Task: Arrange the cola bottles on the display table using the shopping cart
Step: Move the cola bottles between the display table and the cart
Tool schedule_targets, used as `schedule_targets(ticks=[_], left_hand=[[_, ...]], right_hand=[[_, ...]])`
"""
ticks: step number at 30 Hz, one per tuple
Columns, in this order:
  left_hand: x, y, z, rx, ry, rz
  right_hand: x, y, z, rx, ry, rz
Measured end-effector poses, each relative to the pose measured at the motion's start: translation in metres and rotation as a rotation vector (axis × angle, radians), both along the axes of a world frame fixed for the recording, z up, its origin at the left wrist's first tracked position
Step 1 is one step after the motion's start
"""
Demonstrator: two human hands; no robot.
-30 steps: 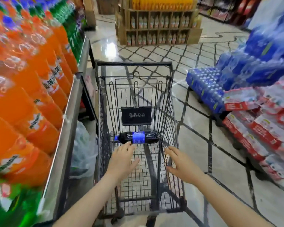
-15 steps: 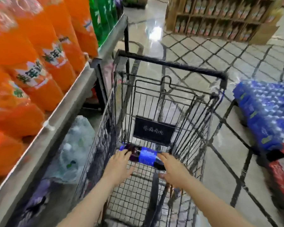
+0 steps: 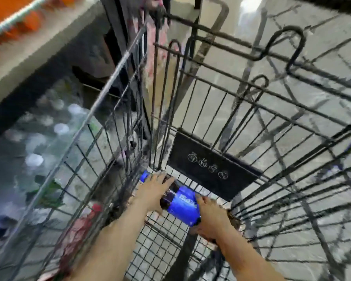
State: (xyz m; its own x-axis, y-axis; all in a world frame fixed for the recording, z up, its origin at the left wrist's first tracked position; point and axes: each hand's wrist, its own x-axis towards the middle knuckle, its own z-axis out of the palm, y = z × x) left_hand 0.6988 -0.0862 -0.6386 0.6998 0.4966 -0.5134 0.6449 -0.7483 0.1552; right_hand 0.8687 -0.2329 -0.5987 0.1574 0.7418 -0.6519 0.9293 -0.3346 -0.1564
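Both hands have gone from hovering above the basket floor to closing on the 1 cola bottle (image 3: 180,201) lying on its side at the far end of the shopping cart (image 3: 272,110), just below the black placard (image 3: 209,165). Left hand (image 3: 153,192) now curls over the neck end, near the blue cap, while the right hand (image 3: 210,217) wraps the base end beside the blue label, so the bottle is clamped between the 2. It looks to rest on the wire floor, though blur makes that uncertain. Judging by this, the step in hand is picking the bottle out of the cart. Next it should be lifted clear of the left wall and carried to the display table (image 3: 39,51) at the far left, where orange bottles (image 3: 12,11) show.
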Motion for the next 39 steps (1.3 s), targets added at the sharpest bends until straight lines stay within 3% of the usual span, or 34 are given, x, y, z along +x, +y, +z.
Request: schedule_targets(ticks=[4,8,12,17,23,31,37,39], left_hand=[[-0.005,-0.016,0.006,0.042,-0.068,0.034],[-0.033,-0.062,0.012,0.087,-0.146,0.116],[-0.066,-0.090,0.007,-0.011,-0.117,0.187],[-0.080,-0.091,0.002,-0.221,-0.143,0.266],[-0.088,-0.111,0.031,-0.141,-0.119,0.232],[-0.160,-0.143,0.137,0.000,-0.241,0.234],[-0.223,-0.151,0.223,0.091,-0.444,0.083],[-0.243,-0.153,0.241,0.107,-0.431,0.016]], right_hand=[[-0.002,0.001,-0.014,0.004,-0.030,0.029],[-0.005,-0.005,-0.013,0.052,-0.083,0.256],[-0.007,-0.009,-0.010,0.004,0.015,0.387],[-0.011,-0.008,-0.011,0.026,0.043,0.426],[-0.028,-0.030,0.001,0.020,0.043,0.381],[-0.098,-0.058,0.096,0.104,0.036,0.384],[-0.172,-0.100,0.178,0.162,-0.060,0.246],[-0.199,-0.118,0.202,0.196,-0.083,0.197]])
